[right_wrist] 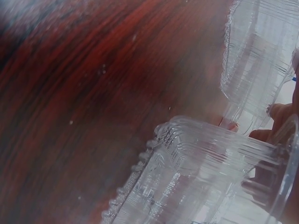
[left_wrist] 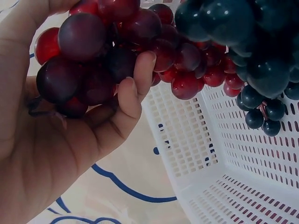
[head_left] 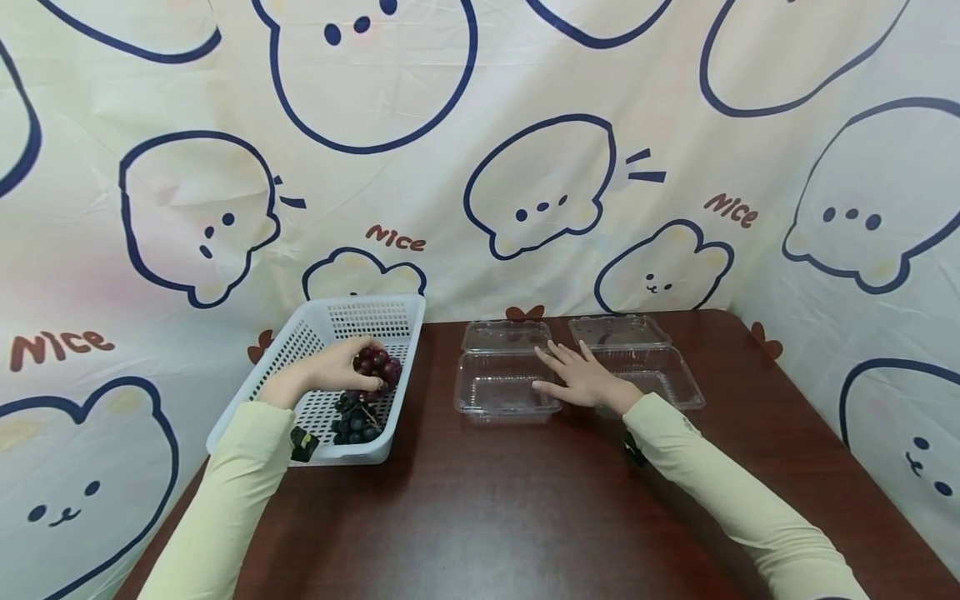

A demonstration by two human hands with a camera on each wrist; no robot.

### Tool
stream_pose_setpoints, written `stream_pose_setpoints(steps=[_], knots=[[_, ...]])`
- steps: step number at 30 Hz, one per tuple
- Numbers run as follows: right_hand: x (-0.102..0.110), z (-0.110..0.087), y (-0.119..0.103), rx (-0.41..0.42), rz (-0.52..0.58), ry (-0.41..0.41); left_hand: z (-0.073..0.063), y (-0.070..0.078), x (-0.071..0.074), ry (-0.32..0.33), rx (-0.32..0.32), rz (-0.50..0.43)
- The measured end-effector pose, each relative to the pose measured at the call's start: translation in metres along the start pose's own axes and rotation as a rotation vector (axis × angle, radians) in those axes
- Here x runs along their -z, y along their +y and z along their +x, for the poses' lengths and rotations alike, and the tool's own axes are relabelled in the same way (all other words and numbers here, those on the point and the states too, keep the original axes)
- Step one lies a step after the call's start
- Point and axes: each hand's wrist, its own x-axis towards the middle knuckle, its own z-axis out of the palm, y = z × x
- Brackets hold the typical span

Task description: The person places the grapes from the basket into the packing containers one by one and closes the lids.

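Note:
My left hand [head_left: 330, 367] grips a bunch of red grapes [head_left: 384, 368] inside the white slotted basket [head_left: 348, 454]. In the left wrist view, its fingers curl round the plump red grapes [left_wrist: 81, 39] from below. Beside that bunch lies a bunch of dark grapes [head_left: 356, 427], near the basket's front. My right hand [head_left: 583, 379], fingers spread, is over the inner edges of two clear plastic clamshell boxes, the left box [head_left: 495, 387] and the right box [head_left: 667, 375]. Both have their lids raised at the back. In the right wrist view, box walls partly hide its fingers [right_wrist: 280, 116].
A dark reddish-brown wooden table [head_left: 487, 500] carries the basket at its left and the boxes at centre and right. A printed cloth [head_left: 442, 175] with cartoon outlines hangs behind the table and along its sides.

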Motion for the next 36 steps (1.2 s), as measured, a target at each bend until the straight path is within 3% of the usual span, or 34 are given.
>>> stream_pose_setpoints(steps=[12,21,36], knots=[[-0.0003,0.0004,-0.0008,-0.005,-0.01,-0.002,-0.0014,-0.0008,0.0001,0.046,0.009,-0.008],[-0.0001,-0.0001,-0.0009,0.007,0.004,-0.008,-0.0014,-0.0006,0.0007,0.108,-0.026,0.038],[-0.001,-0.0008,-0.0003,-0.004,0.007,-0.005,-0.0089,0.0024,0.0073,0.143,-0.011,0.032]])
